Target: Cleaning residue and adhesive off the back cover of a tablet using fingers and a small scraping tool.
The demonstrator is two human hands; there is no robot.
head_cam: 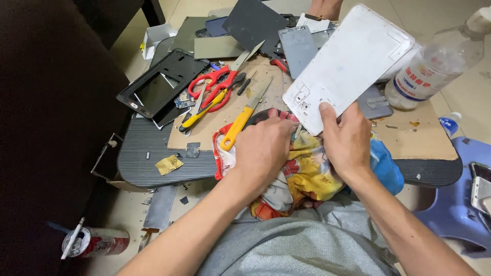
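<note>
My right hand grips the lower corner of a white tablet back cover and holds it tilted above the low table. My left hand is closed around a small metal tool, whose tip meets the cover's lower edge. Both hands rest over a colourful patterned cloth bunched at the table's near edge. A yellow-handled knife lies just left of my left hand.
Red scissors, a black tablet frame and grey panels litter the cardboard sheet. A clear plastic bottle stands at right. There is a drink can on the floor and a blue stool.
</note>
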